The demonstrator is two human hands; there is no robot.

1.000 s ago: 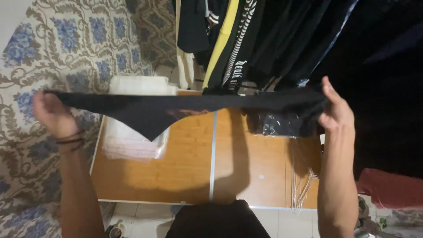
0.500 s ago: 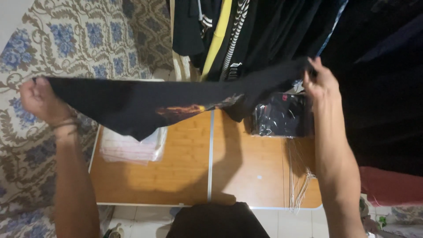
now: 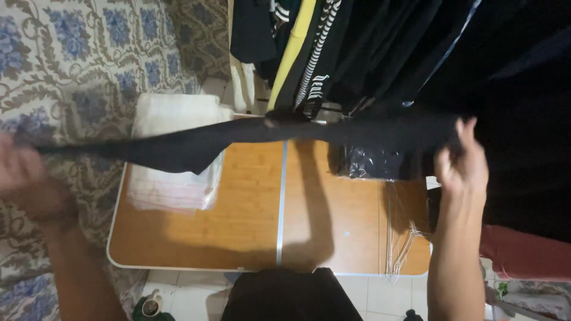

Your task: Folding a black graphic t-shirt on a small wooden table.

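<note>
Black cloth stretched between both hands

Black, thin fabric garment [image 3: 238, 139] hangs taut over our wooden folding table [image 3: 250, 220]. Our left hand [image 3: 18, 169], blurred, grips one end; our right hand [image 3: 461, 166] pinches the other. Beneath lies a stack of clear plastic bags [image 3: 172, 184]; beyond, dark hanging clothes [image 3: 369, 47].

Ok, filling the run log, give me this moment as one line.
left hand: grips black garment end | right hand: grips other end | garment: stretched above wooden table
</note>
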